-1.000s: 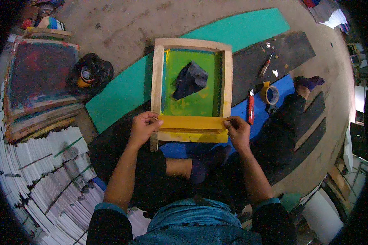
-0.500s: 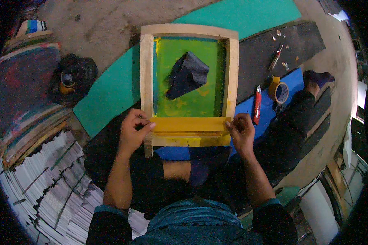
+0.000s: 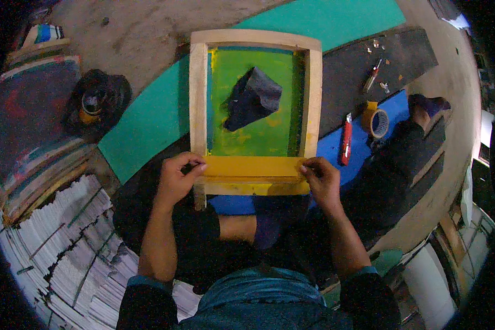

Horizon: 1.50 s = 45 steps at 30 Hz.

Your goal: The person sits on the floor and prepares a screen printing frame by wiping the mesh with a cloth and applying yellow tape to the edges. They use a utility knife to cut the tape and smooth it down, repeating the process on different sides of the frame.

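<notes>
A strip of yellow-brown tape point(image 3: 253, 166) stretches flat between my two hands. My left hand point(image 3: 179, 175) pinches its left end between thumb and fingers. At the other end, my right hand point(image 3: 321, 180) pinches the tape near its corner. The strip lies across the near part of a wooden screen-printing frame point(image 3: 198, 99), just inside the near bar; whether it touches the mesh I cannot tell. Green mesh with yellow smears point(image 3: 278, 132) fills the frame. On it rests a crumpled dark cloth point(image 3: 254, 99).
To the right lie a red utility knife point(image 3: 346, 140), a roll of tape point(image 3: 375, 122) and a slim red-handled tool point(image 3: 372, 76). Green point(image 3: 148, 126), black and blue boards lie beneath. At left are a dark bag point(image 3: 111, 93), a stained screen point(image 3: 33, 118) and stacked paper point(image 3: 77, 231).
My right hand has shifted slightly left and down along the tape's end. My left hand has dropped slightly. The strip stays spread over the near part of the frame.
</notes>
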Each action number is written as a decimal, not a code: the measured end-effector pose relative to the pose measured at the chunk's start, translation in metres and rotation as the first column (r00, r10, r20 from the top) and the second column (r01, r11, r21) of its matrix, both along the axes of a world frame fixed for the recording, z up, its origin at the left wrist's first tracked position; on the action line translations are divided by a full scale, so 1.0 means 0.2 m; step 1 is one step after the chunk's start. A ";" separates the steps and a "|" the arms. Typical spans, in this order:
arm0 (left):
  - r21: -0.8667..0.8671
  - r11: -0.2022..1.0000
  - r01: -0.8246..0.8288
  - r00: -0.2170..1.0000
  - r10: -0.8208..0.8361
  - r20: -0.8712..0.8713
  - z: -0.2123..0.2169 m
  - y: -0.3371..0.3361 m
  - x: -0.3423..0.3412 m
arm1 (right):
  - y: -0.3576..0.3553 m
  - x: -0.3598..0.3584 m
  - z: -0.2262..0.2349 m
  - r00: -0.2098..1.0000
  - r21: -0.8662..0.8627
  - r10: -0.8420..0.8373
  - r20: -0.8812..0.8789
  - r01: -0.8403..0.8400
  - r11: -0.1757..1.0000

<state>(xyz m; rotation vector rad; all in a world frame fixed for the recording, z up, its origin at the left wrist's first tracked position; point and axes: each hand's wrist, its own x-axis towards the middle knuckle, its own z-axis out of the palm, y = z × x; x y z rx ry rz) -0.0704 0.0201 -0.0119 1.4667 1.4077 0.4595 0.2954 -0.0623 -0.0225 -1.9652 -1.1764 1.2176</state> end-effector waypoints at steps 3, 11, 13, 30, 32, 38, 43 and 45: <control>-0.032 0.999 0.010 1.000 -0.011 -0.014 0.00 -0.01 0.01 | 0.00 -0.02 0.03 1.000 -0.057 -0.003 0.006 0.003 0.998; -0.079 0.995 0.054 0.993 -0.062 -0.101 0.01 -0.01 0.01 | -0.03 -0.01 0.01 0.993 -0.031 0.081 0.084 -0.078 0.996; -0.100 0.993 0.058 0.990 -0.070 -0.119 0.03 -0.01 0.02 | -0.04 -0.01 -0.01 0.993 -0.005 0.084 0.080 -0.084 0.996; -0.173 0.981 -0.092 0.995 0.096 0.017 -0.01 0.00 0.02 | -0.03 0.01 0.02 0.994 0.126 0.048 0.097 -0.060 0.990; -0.166 0.984 -0.070 0.996 0.079 0.049 -0.02 -0.01 0.00 | -0.02 0.00 0.04 0.989 0.085 0.051 0.137 -0.063 0.994; -0.325 0.923 -0.208 0.947 0.273 0.167 0.06 -0.02 0.04 | -0.01 0.00 0.23 0.912 0.461 0.118 0.392 -0.306 0.833; -0.384 0.910 -0.158 0.927 0.270 0.259 0.11 -0.04 0.04 | 0.02 0.02 0.42 0.851 0.657 0.064 0.522 -0.448 0.606; -0.382 0.914 -0.135 0.926 0.254 0.280 0.12 -0.06 0.03 | 0.02 0.03 0.47 0.837 0.670 0.050 0.546 -0.471 0.574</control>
